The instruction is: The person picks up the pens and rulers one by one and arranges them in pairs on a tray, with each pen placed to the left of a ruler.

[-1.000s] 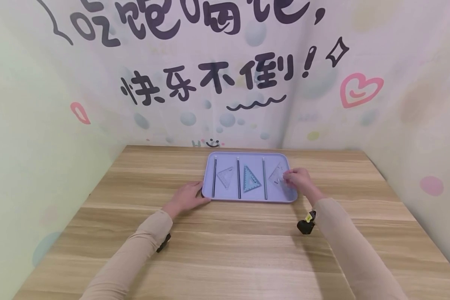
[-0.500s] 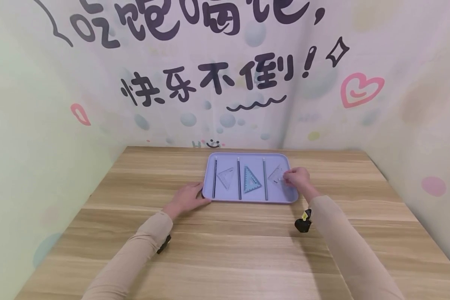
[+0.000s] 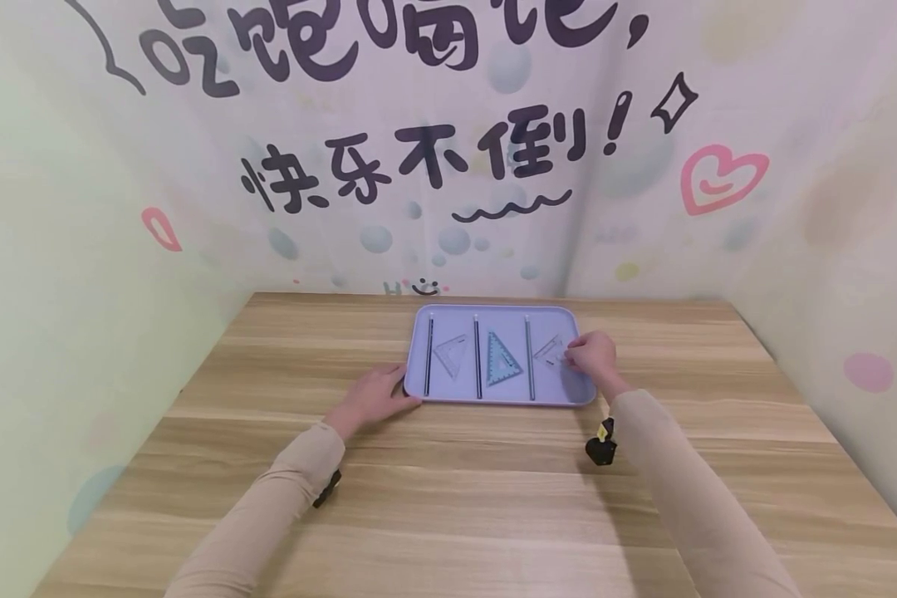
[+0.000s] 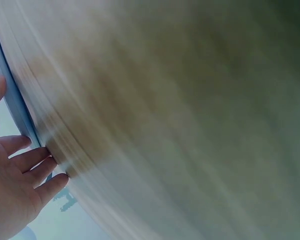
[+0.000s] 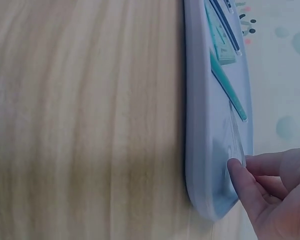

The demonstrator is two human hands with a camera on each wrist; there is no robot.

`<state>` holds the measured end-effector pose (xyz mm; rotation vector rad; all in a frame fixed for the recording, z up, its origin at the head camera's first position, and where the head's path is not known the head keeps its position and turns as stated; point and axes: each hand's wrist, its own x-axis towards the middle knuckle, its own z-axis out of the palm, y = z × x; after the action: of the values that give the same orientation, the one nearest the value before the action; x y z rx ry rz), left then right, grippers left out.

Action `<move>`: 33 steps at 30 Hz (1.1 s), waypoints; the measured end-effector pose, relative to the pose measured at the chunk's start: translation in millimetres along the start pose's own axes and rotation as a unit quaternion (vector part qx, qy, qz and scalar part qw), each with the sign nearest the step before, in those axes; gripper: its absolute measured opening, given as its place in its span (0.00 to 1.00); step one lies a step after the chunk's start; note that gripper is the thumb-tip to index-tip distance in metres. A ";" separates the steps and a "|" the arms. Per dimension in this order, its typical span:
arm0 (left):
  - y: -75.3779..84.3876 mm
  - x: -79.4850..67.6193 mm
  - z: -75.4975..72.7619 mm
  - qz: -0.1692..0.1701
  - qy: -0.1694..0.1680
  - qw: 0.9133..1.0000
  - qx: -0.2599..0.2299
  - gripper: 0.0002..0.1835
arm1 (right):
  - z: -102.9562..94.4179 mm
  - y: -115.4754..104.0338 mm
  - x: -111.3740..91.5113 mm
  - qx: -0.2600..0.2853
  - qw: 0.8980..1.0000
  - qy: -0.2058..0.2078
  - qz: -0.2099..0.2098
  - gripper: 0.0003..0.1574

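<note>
A lilac tray (image 3: 493,403) lies at the back of the table, holding three pencils and three set squares. My right hand (image 3: 595,355) pinches a clear set square (image 3: 548,350) between thumb and fingertips over the tray's right section; in the right wrist view it appears nearly edge-on (image 5: 235,131). Left of it lies a green pencil (image 3: 530,357), followed by a blue set square (image 3: 493,370), a dark pencil (image 3: 478,357), another clear set square (image 3: 441,349) and a second dark pencil (image 3: 429,357). At the tray's front left corner, my left hand (image 3: 374,394) touches the rim with fingers extended.
The wooden table (image 3: 463,498) extends around the tray, with a printed cloth wall (image 3: 344,241) close behind it. Black wrist cameras show below both wrists, the right one (image 3: 601,450) hanging near the tray's front right corner.
The clear set square in my right hand has turned and shifted slightly, with its upper corner now lower. My right wrist has drawn a little left. The left hand stays at the tray corner.
</note>
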<state>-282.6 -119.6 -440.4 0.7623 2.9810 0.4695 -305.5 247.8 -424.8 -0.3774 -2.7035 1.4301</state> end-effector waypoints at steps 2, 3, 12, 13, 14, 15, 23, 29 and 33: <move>-0.3 0.2 0.6 -0.001 0.000 1.000 0.000 0.39 | 0.8 -1.3 -0.2 -0.033 0.999 0.011 -0.013 0.13; -0.5 0.4 0.9 -0.001 0.000 1.000 0.001 0.39 | 1.2 -2.2 -0.6 -0.053 0.998 0.018 -0.020 0.12; -2.3 1.7 2.8 0.003 0.004 1.000 0.002 0.39 | 2.4 -8.1 -5.5 -0.152 0.986 0.050 -0.045 0.13; -2.3 1.5 2.6 0.003 0.005 1.000 0.003 0.39 | 2.5 -8.4 -6.0 -0.153 0.986 0.051 -0.046 0.13; -2.3 1.5 2.6 0.004 0.005 1.000 0.005 0.39 | 2.6 -8.4 -6.2 -0.153 0.986 0.051 -0.046 0.13; -2.4 1.4 2.6 0.005 0.006 1.000 0.006 0.39 | 2.7 -8.3 -6.4 -0.156 0.985 0.052 -0.048 0.13; -1.1 0.5 1.9 0.000 0.004 1.000 0.002 0.38 | 2.2 -7.2 -6.1 -0.176 0.982 0.049 -0.050 0.15; -0.3 0.6 1.4 -0.002 0.002 1.000 0.001 0.38 | 1.5 -8.0 -7.3 -0.184 0.979 0.057 -0.061 0.14; 0.1 0.7 1.3 -0.005 0.000 1.000 0.000 0.38 | 1.0 -8.6 -8.1 -0.187 0.979 0.055 -0.066 0.15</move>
<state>-283.0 -118.8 -441.5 0.7464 2.9833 0.4706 -299.5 240.3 -417.8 -0.2767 -2.8354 0.8387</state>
